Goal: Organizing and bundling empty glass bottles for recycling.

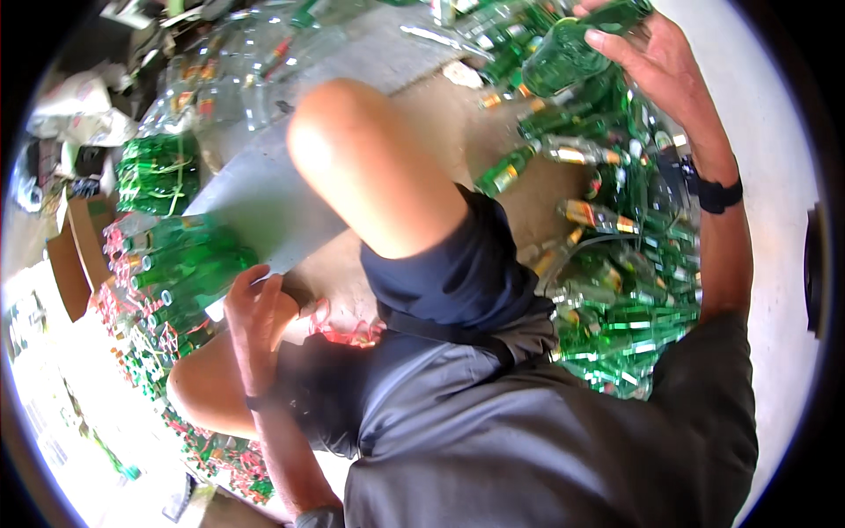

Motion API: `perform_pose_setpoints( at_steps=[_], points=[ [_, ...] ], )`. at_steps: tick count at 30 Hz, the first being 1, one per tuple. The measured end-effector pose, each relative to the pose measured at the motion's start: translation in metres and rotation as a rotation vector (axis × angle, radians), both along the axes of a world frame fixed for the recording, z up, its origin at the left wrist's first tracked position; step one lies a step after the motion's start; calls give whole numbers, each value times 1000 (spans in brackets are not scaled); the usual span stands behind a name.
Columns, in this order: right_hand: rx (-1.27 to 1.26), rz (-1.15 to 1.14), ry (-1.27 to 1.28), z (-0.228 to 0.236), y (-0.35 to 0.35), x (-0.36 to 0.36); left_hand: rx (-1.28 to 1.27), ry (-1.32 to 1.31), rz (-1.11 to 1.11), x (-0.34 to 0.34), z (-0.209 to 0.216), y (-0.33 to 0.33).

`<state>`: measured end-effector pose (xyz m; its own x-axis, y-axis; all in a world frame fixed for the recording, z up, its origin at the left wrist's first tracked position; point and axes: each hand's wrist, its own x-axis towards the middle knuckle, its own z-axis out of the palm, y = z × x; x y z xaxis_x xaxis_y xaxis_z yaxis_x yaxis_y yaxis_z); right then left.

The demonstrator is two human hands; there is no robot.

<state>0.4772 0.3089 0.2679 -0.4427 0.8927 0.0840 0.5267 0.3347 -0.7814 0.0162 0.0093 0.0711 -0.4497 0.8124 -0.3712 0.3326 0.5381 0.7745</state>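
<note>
My right hand [647, 53] is raised at the upper right, its fingers wrapped round a large green glass bottle [563, 60]. The bottle is tilted, its wide end toward the left, above a heap of bottles. My left hand [251, 308] hangs low on the left, fingers apart with nothing between them. It is nearest to a row of green bottles [198, 255] lying on their sides with their mouths facing left. Whether its fingertips touch the closest bottle, I cannot tell.
Loose green and clear bottles [607, 290] are heaped along the white wall [757, 114] on my right. A tied bundle of green bottles [158, 176], a cardboard box [75, 255] and clear bottles [255, 62] stand on the left. Red string [343, 330] lies between my legs.
</note>
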Motion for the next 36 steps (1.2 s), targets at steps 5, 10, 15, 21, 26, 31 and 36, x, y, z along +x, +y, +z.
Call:
perform_pose_setpoints(
  at_steps=[5, 10, 15, 21, 26, 31, 36],
  points=[
    [256, 188, -88, 5, 50, -32, 97, -194, 60, 31, 29, 16],
    [251, 365, 147, 41, 51, -131, 153, -8, -22, 33, 40, 15],
    [359, 409, 319, 51, -20, -268, 123, 81, 58, 17, 21, -11],
    [-14, 727, 197, 17, -12, -357, 89, 48, 112, 23, 19, -8],
    [64, 717, 211, -84, -23, -447, 152, 59, 142, 11, -3, -17],
    [69, 754, 288, -137, -29, -494, 172, 11, 237, 15, -1, -14],
    [2, 714, 82, -155, -30, -521, 179, 33, 338, 12, -6, -21]
  ],
)
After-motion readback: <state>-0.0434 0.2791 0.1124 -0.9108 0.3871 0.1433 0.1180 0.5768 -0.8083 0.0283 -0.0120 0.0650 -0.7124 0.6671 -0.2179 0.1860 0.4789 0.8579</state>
